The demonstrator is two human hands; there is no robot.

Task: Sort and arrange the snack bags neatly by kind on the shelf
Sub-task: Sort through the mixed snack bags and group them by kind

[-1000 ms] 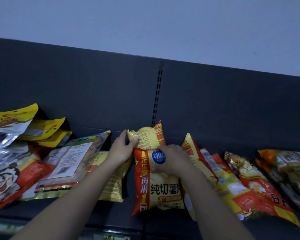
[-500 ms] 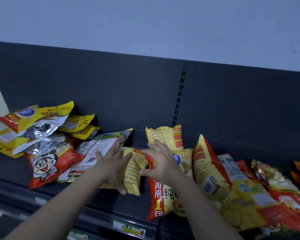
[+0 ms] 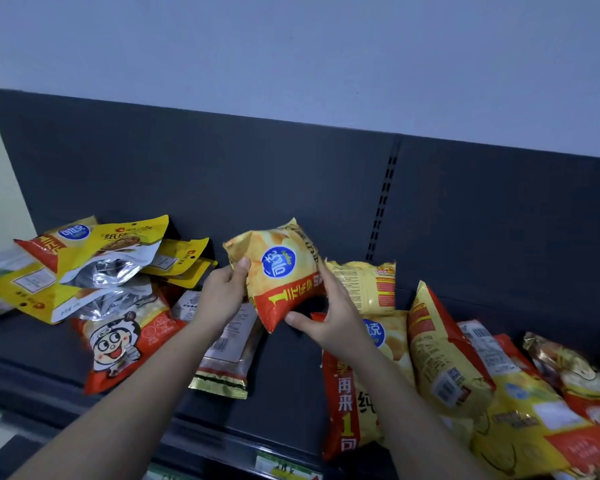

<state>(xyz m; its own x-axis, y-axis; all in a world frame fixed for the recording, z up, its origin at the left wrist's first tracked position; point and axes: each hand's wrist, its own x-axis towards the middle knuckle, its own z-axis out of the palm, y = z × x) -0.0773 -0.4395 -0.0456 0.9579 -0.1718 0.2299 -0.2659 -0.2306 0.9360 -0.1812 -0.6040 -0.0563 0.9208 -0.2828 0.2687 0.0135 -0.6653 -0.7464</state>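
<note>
1. The chip bag (image 3: 281,271), yellow with a red band and a round blue logo, is held tilted in the air above the shelf (image 3: 284,386).
2. The left hand (image 3: 222,296) grips the bag's left edge, thumb on the front and fingers curled behind. The right hand (image 3: 329,323) pinches the lower right side, thumb under the red corner and fingers up the far edge.
3. Matching bags (image 3: 357,393) lean in a loose row just right of the hands. A mixed pile (image 3: 94,265) lies to the left.
4. Risk: pushing the held bag into that leaning row could tip bags forward off the shelf front.
5. Risk: both grips sit on the edges of a puffed, glossy bag, so it may slip once one hand lets go.
6. Risk: a hard squeeze may crush the contents.
7. Risk: a bag with the same logo in the left pile could be missed.
</note>
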